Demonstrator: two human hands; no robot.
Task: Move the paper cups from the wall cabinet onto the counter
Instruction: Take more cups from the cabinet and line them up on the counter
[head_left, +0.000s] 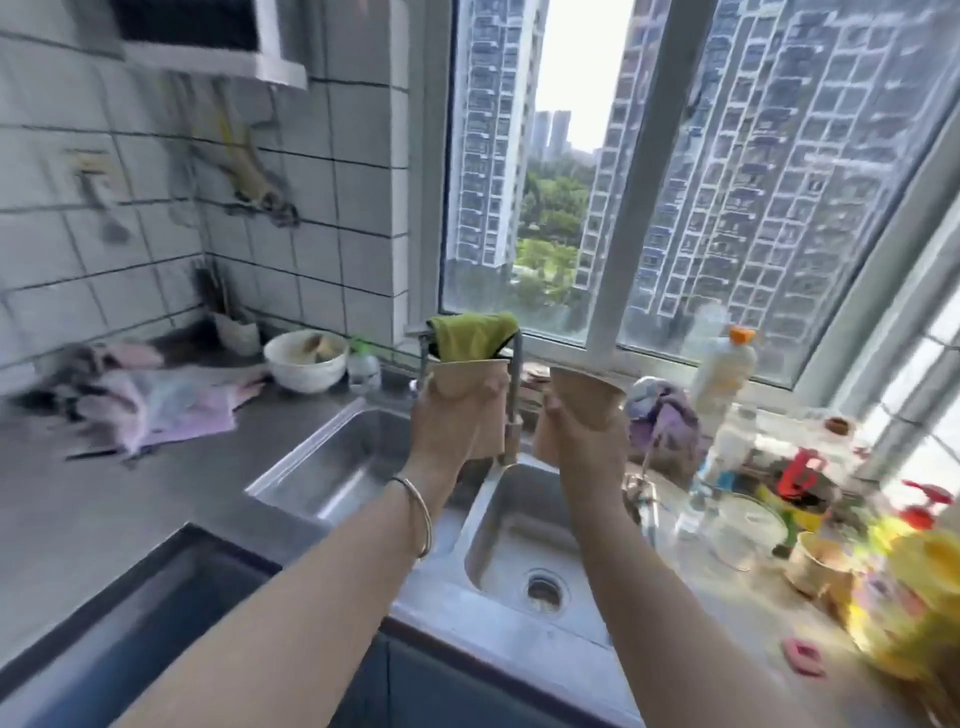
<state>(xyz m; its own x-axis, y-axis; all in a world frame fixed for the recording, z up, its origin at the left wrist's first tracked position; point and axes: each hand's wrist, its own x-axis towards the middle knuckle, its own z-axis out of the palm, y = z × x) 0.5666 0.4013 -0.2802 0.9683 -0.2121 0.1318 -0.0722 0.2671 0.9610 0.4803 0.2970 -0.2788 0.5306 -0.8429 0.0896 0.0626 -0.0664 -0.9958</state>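
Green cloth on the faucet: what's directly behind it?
Behind the green cloth is the window, showing trees and towers. The cloth covers the faucet top, and the left hand with its paper cup hides the cloth's lower edge.

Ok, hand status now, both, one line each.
Left hand: closed around a brown paper cup, held above the sink.
Right hand: closed around another paper cup, tilted.

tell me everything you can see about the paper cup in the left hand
The paper cup is plain brown, kraft-like paper with no visible print. It is held in the air above the double sink, in front of the tap draped with a green cloth. The left hand wraps it from below, fingers on both sides, hiding its lower part. It looks roughly upright, its wider end on top. Motion blur hides finer detail.
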